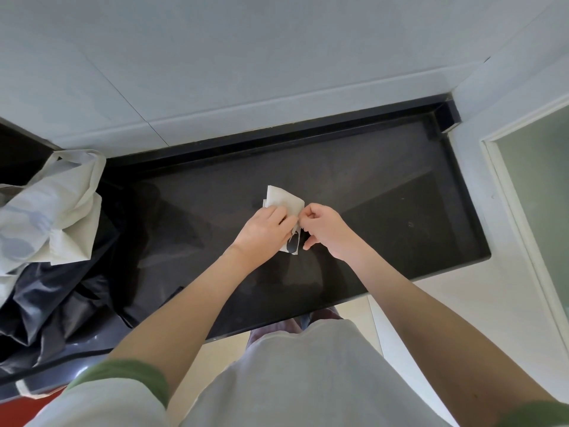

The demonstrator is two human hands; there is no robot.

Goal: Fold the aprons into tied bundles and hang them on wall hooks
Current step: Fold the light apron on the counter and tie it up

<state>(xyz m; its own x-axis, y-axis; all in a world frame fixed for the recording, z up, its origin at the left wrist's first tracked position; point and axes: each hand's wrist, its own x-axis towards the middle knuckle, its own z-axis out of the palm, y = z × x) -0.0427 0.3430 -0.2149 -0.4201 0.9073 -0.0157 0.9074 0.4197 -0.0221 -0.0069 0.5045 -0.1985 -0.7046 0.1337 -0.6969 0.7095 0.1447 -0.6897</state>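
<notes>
Long glossy black stone counter (385,211) runs along a pale tiled wall (246,72); no hooks in view. At the far left is a crumpled heap: white and pale-blue printed cloth apron (61,211) over shiny black apron fabric (61,303), well apart from the hands. The small folded white fabric apron bundle (284,198) sits mid-counter, straight ahead of the person, its long axis running away from them and slightly diagonal. Left hand (264,229) lies flat over its near-left part, fingers fairly straight, pressing down. Right hand (326,229) has curled fingers pinching the bundle's right edge; strap or fabric, cannot tell. Likely tying; both hands equally near.
</notes>
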